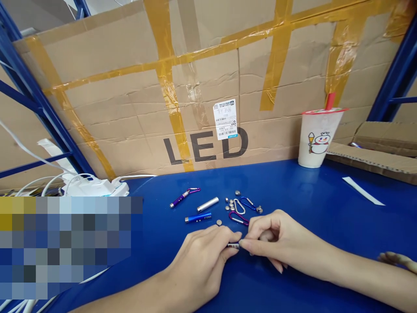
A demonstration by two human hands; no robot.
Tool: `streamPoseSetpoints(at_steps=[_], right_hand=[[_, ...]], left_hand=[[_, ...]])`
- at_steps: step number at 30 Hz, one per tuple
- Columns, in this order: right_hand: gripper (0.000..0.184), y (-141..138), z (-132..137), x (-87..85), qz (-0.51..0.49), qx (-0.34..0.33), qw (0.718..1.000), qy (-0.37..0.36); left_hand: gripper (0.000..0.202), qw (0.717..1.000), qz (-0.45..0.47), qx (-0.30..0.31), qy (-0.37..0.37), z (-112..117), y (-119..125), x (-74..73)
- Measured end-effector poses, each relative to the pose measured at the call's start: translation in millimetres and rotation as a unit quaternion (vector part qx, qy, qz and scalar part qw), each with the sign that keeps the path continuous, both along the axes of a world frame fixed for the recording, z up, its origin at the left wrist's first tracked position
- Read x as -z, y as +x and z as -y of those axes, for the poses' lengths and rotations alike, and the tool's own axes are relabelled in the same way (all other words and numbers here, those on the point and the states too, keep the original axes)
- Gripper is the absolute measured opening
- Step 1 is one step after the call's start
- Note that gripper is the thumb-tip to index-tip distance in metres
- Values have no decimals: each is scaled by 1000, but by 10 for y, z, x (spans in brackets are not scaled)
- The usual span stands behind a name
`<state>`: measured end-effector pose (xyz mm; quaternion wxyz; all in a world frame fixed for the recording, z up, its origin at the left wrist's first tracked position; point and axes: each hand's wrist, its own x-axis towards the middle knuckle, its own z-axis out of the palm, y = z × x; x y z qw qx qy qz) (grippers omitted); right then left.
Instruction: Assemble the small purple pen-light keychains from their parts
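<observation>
Against a taped cardboard box (130,108) marked LED, a blue tabletop (280,191) carries the work: a small labelled piece (233,246), mostly hidden, lies pinched between thumb and finger of the left hand (203,254), its visible length running roughly sideways toward the right hand (283,241), whose fingertips are drawn together just at its end; whether they grip anything I cannot tell. Beyond the hands lie a button cell (219,222), a blue penlight (198,217), a silver tube (207,204), a purple penlight (178,200) and a magenta carabiner (239,218), with a lidded cup (316,143) farther back on the right
</observation>
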<state>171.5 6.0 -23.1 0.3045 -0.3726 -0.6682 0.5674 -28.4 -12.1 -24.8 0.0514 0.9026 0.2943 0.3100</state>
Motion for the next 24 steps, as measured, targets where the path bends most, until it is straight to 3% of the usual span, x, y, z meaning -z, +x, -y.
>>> streamPoseSetpoints(at_steps=[6, 10, 15, 19, 24], right_hand=[[39, 22, -2, 9, 7, -2, 1000, -20], [40, 19, -5, 21, 10, 9, 999, -31], [41, -8, -3, 17, 8, 14, 999, -33], [39, -7, 1, 4, 22, 32, 999, 7], [32, 1, 4, -26, 10, 80, 993, 84]], left_hand=[[19, 998, 3, 14, -60, -7, 10, -47], [24, 998, 1, 18, -55, -5, 20, -74], [20, 998, -6, -19, -52, -12, 25, -62], [20, 999, 15, -33, -32, -3, 32, -69], [19, 995, 28, -45, -79, 7, 38, -98]])
